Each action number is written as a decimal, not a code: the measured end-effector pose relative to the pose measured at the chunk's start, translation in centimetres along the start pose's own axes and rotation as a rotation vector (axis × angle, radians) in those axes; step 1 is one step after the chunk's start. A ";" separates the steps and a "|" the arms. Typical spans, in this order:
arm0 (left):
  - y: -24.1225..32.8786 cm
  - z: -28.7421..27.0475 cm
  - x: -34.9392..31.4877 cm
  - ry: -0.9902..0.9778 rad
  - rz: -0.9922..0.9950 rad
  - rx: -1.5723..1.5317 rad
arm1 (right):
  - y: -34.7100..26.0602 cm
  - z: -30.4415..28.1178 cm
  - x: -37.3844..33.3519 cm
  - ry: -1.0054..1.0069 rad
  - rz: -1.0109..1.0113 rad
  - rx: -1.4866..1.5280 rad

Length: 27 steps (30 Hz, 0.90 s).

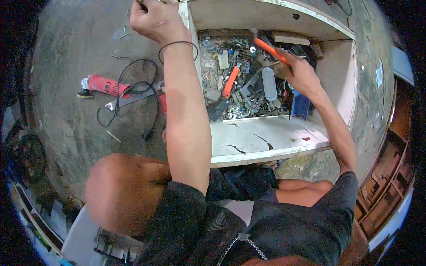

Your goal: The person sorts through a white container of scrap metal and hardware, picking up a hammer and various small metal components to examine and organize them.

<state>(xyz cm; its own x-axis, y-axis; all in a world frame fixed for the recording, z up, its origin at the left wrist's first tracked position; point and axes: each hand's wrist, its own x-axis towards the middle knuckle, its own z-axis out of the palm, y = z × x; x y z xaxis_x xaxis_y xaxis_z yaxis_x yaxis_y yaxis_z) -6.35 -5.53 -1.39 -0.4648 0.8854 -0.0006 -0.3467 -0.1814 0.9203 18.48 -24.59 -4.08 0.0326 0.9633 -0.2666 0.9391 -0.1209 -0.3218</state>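
My left hand [159, 21] is raised at the top edge of the view, beside the far left corner of a white wooden box [270, 137]. Its fingers are curled closed; whatever they may hold is hidden. Over the box, my right hand [301, 73] grips an orange-handled tool [270, 49]. The tool's greyish tip is blurred, so its exact kind is unclear. Below it, the box holds a jumble of small metal hardware [246, 95]. Among this lie another orange-handled piece [231, 82], a grey rounded plate [269, 84] and a blue piece [300, 105].
On the floor left of the box lies a red angle grinder [104, 84] with its black cord [155, 95] looped beside it. Several nails [119, 56] are scattered nearby. A wooden shelf unit [386, 177] stands at the right. My bent knee [120, 193] is at lower left.
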 end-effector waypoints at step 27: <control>0.3 -0.6 0.6 -0.115 0.013 -0.031 | -4.0 3.4 3.4 -0.094 -0.132 0.104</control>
<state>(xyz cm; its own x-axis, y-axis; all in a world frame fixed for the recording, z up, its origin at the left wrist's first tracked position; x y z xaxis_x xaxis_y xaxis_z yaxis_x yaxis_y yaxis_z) -7.23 -5.33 -1.34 -0.3737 0.9258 0.0575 -0.3671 -0.2045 0.9074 13.65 -21.66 -6.78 -0.1251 0.9465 -0.2976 0.8927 -0.0235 -0.4501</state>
